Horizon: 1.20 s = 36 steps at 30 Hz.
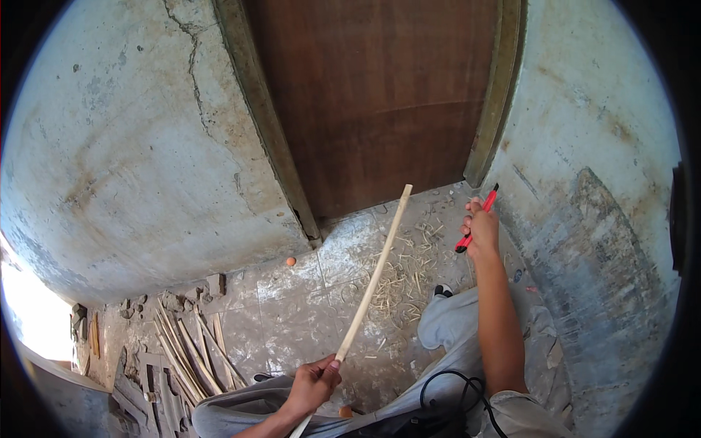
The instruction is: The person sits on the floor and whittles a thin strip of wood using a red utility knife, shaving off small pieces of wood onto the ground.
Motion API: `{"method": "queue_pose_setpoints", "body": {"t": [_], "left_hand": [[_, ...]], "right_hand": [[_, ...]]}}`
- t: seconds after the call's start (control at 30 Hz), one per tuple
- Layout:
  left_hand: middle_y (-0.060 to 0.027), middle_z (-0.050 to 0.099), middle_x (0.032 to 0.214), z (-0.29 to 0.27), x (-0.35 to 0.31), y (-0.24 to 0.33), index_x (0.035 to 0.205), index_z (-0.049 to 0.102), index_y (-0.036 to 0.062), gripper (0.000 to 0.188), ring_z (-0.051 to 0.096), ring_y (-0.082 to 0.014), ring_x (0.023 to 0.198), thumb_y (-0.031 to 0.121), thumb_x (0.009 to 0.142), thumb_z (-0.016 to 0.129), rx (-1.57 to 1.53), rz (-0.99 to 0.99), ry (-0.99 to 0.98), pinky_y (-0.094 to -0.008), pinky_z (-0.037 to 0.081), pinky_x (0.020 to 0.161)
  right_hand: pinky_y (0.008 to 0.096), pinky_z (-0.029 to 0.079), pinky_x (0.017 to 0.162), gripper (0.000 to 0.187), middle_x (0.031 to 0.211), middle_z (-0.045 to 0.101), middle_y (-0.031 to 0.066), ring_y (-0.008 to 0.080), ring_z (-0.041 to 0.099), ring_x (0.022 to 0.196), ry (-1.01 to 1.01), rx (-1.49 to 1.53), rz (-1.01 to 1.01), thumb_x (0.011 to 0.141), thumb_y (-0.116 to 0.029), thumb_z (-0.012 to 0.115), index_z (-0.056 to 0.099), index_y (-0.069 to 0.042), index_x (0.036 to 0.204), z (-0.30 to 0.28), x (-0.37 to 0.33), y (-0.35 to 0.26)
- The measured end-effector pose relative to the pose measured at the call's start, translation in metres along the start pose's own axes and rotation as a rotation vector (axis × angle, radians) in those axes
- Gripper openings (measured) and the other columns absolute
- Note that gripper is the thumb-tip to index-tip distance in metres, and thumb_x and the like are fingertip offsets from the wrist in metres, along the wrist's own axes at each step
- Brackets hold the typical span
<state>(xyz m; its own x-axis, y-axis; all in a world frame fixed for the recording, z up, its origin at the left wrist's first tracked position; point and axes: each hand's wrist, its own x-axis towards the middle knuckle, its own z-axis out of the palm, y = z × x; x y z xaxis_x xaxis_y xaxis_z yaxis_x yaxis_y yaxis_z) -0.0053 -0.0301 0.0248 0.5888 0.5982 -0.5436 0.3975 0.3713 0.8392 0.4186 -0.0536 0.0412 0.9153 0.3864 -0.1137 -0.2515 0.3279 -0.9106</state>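
My left hand (314, 385) is closed round the lower part of a long pale strip of wood or bamboo (374, 277). The strip slants up and away to the right, its far end in front of the brown door. Over to the right, my right hand (481, 225) grips a red utility knife (491, 201) with black ends, held apart from the strip. Curled pale shavings (401, 281) lie scattered on the floor between the strip and my right arm.
Several more strips (191, 354) lie in a bundle at the left, near stone rubble (175, 301). A small orange ball-like thing (290, 261) sits by the cracked wall (161, 146). The brown door (380, 102) stands ahead; another wall (584, 182) rises at the right.
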Motion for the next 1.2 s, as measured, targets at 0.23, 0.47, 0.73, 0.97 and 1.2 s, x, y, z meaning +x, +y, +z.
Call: {"method": "queue_pose_setpoints", "body": {"t": [0.23,0.47,0.73,0.97,1.2], "left_hand": [[0.0015,0.049,0.067,0.001,0.004,0.011,0.122,0.061,0.0031,0.029,0.038,-0.0038,0.046,0.023,0.104,0.051,-0.288,-0.076,-0.020,-0.0204,0.030,0.041],[-0.0007,0.050,0.070,-0.003,0.006,0.020,0.124,0.059,0.0038,0.031,0.035,-0.0050,0.048,0.026,0.105,0.049,-0.287,-0.116,0.036,-0.0214,0.029,0.041],[-0.0006,0.051,0.070,-0.011,0.014,0.011,0.125,0.058,0.0052,0.031,0.036,-0.0049,0.048,0.026,0.105,0.049,-0.384,-0.129,0.019,-0.0216,0.030,0.041],[-0.0001,0.051,0.069,-0.012,0.020,0.011,0.124,0.060,0.0069,0.030,0.038,-0.0047,0.046,0.026,0.105,0.049,-0.358,-0.069,0.045,-0.0212,0.031,0.041],[0.0013,0.050,0.068,-0.009,0.019,0.011,0.124,0.061,0.0072,0.029,0.038,-0.0041,0.048,0.025,0.105,0.049,-0.285,-0.011,0.082,-0.0213,0.031,0.042]], "right_hand": [[0.0359,0.050,0.085,0.044,0.105,0.068,0.0156,0.0272,0.067,0.089,-0.339,-0.950,-0.379,0.092,-0.022,0.066,0.057,0.001,0.128,0.023,-0.031,0.022],[0.0438,0.051,0.086,0.045,0.103,0.068,0.0203,0.0378,0.067,0.095,-0.485,-1.092,-0.464,0.097,-0.030,0.057,0.053,-0.001,0.131,0.043,-0.091,0.076],[0.0379,0.055,0.074,0.028,0.099,0.070,0.0201,0.0330,0.071,0.087,-0.974,-0.866,-0.232,0.095,-0.021,0.062,0.057,0.000,0.113,0.052,-0.158,0.061],[0.0369,0.052,0.058,0.024,0.081,0.069,0.0144,0.0311,0.069,0.068,-1.089,-0.879,-0.469,0.090,-0.025,0.071,0.064,-0.002,0.092,0.050,-0.170,0.070],[0.0385,0.050,0.053,0.021,0.075,0.066,0.0112,0.0304,0.066,0.063,-1.068,-0.899,-0.604,0.089,-0.024,0.072,0.066,-0.004,0.085,0.051,-0.173,0.072]]}}
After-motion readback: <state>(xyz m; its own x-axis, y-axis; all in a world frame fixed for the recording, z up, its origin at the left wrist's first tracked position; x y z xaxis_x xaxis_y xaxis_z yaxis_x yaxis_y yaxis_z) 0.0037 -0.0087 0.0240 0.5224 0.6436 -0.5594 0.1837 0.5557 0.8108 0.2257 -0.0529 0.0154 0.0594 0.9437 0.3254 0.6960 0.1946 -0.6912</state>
